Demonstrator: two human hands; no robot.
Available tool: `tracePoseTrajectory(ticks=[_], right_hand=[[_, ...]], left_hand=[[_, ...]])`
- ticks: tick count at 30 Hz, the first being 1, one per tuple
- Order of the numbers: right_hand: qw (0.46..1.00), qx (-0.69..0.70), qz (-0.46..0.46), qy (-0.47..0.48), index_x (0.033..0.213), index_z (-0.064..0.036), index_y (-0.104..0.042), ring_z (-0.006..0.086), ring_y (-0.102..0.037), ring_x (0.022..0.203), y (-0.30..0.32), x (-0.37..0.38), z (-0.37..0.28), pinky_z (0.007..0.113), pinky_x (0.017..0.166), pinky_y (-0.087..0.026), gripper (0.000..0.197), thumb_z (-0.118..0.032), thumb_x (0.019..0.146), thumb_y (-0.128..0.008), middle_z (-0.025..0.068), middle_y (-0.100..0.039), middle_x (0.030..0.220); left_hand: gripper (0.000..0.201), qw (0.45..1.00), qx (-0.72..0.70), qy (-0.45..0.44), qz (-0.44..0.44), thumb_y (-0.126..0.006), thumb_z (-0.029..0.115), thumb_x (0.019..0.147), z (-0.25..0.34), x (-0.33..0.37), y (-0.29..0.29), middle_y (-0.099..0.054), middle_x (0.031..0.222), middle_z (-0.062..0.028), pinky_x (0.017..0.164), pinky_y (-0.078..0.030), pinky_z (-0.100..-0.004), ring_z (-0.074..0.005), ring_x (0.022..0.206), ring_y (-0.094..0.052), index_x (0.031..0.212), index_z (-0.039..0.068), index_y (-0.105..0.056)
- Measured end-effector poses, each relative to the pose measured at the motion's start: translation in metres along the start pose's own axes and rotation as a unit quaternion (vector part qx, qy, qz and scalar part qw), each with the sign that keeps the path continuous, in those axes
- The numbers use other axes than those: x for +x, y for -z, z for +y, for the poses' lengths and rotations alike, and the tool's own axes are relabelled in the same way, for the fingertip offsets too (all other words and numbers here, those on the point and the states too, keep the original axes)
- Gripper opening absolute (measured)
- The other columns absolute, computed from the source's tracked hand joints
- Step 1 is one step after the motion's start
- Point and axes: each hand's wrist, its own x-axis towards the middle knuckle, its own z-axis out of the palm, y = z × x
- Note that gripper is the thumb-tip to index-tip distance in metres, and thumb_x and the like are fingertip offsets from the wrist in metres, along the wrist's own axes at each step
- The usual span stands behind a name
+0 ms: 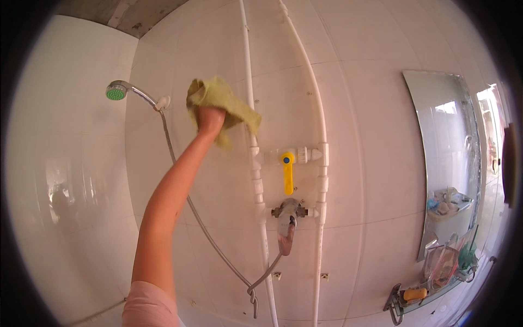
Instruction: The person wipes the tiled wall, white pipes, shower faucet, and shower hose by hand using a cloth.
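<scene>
Arm (160,218) aloft — cloth (220,96) in grip

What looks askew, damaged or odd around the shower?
The metal shower hose looks oddly twisted below the mixer tap: it appears to cross itself there instead of hanging in a smooth curve.

The green cloth (218,94) partly hides the left hand (211,116).

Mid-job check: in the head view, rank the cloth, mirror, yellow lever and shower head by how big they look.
1. Mirror
2. Cloth
3. Yellow lever and shower head: too alike to rank.
</scene>
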Motion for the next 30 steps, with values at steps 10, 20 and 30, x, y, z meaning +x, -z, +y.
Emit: tracePoseTrajectory(ticks=[10,20,30], right_hand=[[0.991,-0.033,0.081,-0.103,0.088,-0.0084,-0.06,0.0314,-0.054,0.089,0.01,0.011,0.013,0.038,0.074,-0.046,0.017,-0.007,0.071,-0.062,0.0132,-0.056,0.097],[0.982,-0.054,0.095,-0.153,0.089,-0.0084,-0.061,0.0307,-0.055,0.087,0.016,0.04,0.011,0.038,0.074,-0.046,0.018,-0.004,0.072,-0.061,0.0121,-0.056,0.098],[0.994,-0.008,0.033,-0.108,0.088,-0.0081,-0.061,0.0298,-0.056,0.086,0.015,0.021,0.026,0.036,0.072,-0.047,0.015,-0.006,0.073,-0.061,0.0114,-0.058,0.097]], left_hand=[[0.037,0.964,0.258,-0.051,-0.032,-0.048,0.03,0.081,0.0,0.108,-0.1,-0.055,0.107,-0.0148,0.086,-0.038,-0.0382,-0.0316,0.1,-0.05,0.107,0.004,-0.053],[0.033,0.942,0.293,0.013,-0.164,-0.035,0.025,0.083,-0.016,0.098,-0.113,-0.059,0.101,-0.0132,0.079,-0.043,-0.042,-0.0332,0.093,-0.055,0.097,0.006,-0.058],[0.033,0.945,0.201,0.135,-0.222,-0.047,0.024,0.079,0.009,-0.021,-0.068,-0.058,0.097,-0.0192,0.078,-0.041,-0.0367,-0.0299,0.094,-0.053,0.097,-0.002,-0.055]])
